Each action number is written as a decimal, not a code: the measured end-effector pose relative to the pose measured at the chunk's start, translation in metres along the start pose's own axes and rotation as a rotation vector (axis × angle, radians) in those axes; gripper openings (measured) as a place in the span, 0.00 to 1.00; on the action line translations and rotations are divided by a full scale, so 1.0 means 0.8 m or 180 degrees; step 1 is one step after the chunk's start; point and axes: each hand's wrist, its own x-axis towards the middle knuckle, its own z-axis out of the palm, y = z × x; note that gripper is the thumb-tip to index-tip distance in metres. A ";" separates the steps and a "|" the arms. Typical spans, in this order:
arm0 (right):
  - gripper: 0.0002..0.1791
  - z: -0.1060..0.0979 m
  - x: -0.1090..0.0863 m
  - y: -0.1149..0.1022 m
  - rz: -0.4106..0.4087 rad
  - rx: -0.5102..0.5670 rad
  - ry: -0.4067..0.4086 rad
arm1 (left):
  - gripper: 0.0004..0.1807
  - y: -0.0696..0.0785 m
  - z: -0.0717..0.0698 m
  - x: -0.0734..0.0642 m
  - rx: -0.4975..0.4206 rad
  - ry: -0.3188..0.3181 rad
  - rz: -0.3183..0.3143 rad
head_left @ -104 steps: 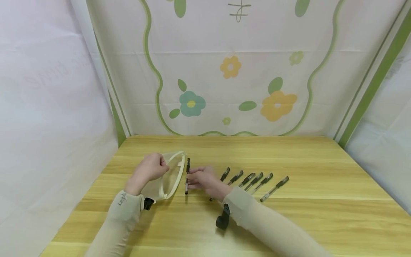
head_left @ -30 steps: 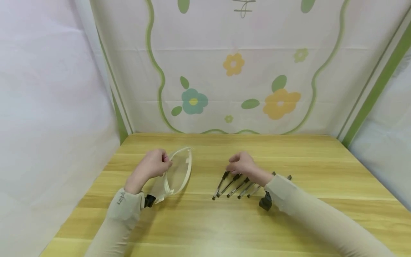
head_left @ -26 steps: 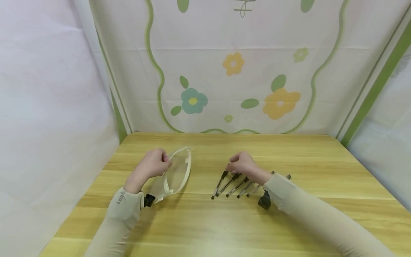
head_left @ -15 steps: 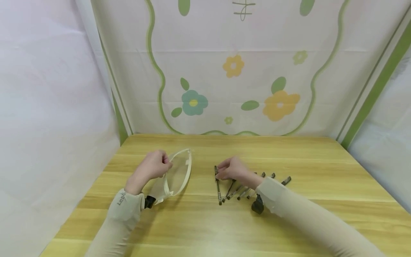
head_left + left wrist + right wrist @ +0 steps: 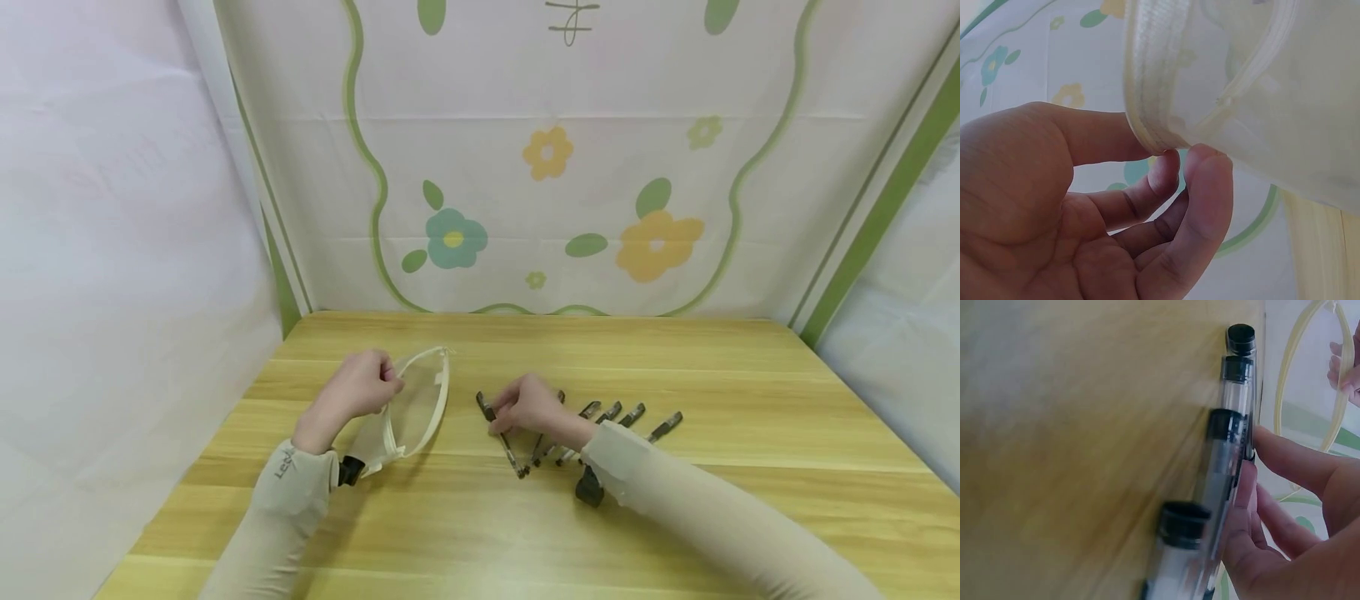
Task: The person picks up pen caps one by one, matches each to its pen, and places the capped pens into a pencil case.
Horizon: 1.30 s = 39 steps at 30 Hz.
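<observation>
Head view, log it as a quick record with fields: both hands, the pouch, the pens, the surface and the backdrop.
Left hand: pinches the pouch's edge
Translucent pouch: mouth open, facing the pens
Right hand: pinches one pen
Held pen: black far end, clear barrel, slanted
Other pens: slanted row on the table, some partly hidden by the right hand
Surface: wood-grain table
Backdrop: flower-printed cloth
</observation>
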 end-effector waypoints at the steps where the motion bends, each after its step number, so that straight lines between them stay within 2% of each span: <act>1: 0.16 0.000 0.000 0.000 -0.0006 0.0012 -0.0015 | 0.11 0.000 0.000 0.000 -0.0002 0.0003 -0.0002; 12: 0.17 0.002 -0.003 -0.003 -0.0070 -0.0005 -0.0192 | 0.14 -0.001 0.001 -0.001 -0.0054 -0.0021 0.0018; 23: 0.14 0.003 -0.002 -0.002 -0.0072 -0.0077 -0.0253 | 0.16 -0.001 0.001 0.000 0.0042 0.0006 0.0063; 32: 0.16 0.001 -0.001 -0.001 0.0067 0.0179 -0.0156 | 0.15 0.000 0.002 0.001 0.0068 0.0022 0.0064; 39: 0.14 0.003 -0.001 -0.002 0.0221 0.0519 -0.0104 | 0.14 -0.001 0.002 0.001 0.0090 0.0038 0.0079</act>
